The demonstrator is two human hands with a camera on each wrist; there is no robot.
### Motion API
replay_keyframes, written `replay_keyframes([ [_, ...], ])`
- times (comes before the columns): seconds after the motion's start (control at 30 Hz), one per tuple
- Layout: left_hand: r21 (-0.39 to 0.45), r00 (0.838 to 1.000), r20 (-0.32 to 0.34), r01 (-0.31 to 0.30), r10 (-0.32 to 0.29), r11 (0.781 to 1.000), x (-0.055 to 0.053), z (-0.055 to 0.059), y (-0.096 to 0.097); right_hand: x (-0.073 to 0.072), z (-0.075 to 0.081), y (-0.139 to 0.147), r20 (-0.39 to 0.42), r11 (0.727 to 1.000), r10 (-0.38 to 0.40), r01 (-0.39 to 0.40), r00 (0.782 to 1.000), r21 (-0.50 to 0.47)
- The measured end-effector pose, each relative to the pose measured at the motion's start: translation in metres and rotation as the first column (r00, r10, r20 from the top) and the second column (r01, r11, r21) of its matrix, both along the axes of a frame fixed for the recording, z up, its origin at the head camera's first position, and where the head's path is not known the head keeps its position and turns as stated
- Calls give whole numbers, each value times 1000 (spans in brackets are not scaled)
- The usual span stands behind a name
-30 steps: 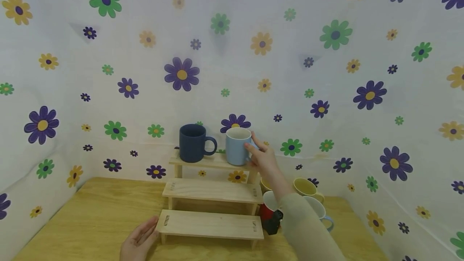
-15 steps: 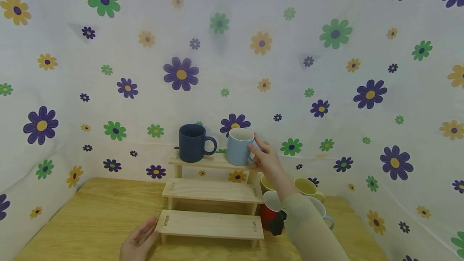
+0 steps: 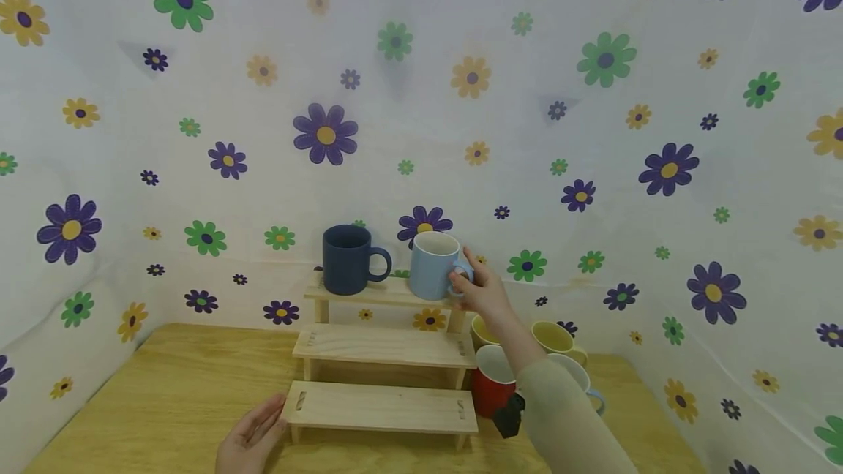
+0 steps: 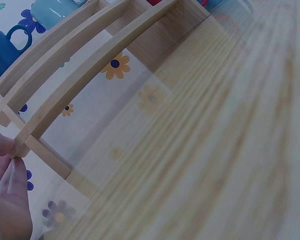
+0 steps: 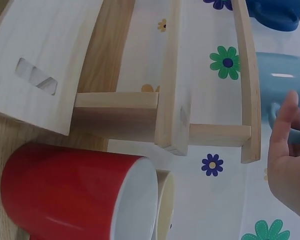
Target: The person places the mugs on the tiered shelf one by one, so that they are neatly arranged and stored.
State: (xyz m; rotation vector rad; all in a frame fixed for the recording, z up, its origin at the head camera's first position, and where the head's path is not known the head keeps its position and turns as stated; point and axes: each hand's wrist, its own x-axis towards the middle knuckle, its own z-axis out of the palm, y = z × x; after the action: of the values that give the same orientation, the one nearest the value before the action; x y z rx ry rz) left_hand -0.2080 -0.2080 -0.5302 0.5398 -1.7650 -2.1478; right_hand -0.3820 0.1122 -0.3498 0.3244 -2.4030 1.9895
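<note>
On the top step of a three-tier wooden stand (image 3: 385, 346), a light blue mug (image 3: 431, 269) stands upright to the right of a dark blue mug (image 3: 345, 262). My right hand (image 3: 484, 291) holds the light blue mug by its handle, thumb at the front of it and a finger pointing up beside it. The handle passes between the fingers (image 5: 286, 125) in the right wrist view. At the stand's lower left, my left hand (image 3: 250, 434) pinches the end of the lowest step with its fingertips (image 4: 17, 167).
Right of the stand, a red mug (image 3: 490, 386) stands on the wooden table (image 3: 165, 393), with yellow mugs (image 3: 553, 339) behind it. Another mug (image 3: 573, 371), with a light blue handle, is partly behind the right sleeve. A flower-patterned cloth (image 3: 263, 167) hangs behind and at both sides.
The right hand has drawn slightly right, its thumb moving from the light blue mug's side to its handle. The mug has turned so more of its handle shows. The left hand stays put.
</note>
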Motion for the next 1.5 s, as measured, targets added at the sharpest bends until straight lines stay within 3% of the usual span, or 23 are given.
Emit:
replay_keyframes([
  [0.47,-32,1000,-11,-27,27,999,1,3,4,24,-14,17,-119,995,-8,19,993,96],
  [0.77,-21,999,-18,-31,30,999,0,1,4,39,-34,41,-204,962,-74,124,976,244],
  [1.13,-18,999,-8,-34,34,999,1,2,4,65,-56,66,-309,962,13,72,951,263],
  [1.5,-69,999,32,-14,16,998,2,6,3,77,-77,89,-309,900,56,86,949,427],
])
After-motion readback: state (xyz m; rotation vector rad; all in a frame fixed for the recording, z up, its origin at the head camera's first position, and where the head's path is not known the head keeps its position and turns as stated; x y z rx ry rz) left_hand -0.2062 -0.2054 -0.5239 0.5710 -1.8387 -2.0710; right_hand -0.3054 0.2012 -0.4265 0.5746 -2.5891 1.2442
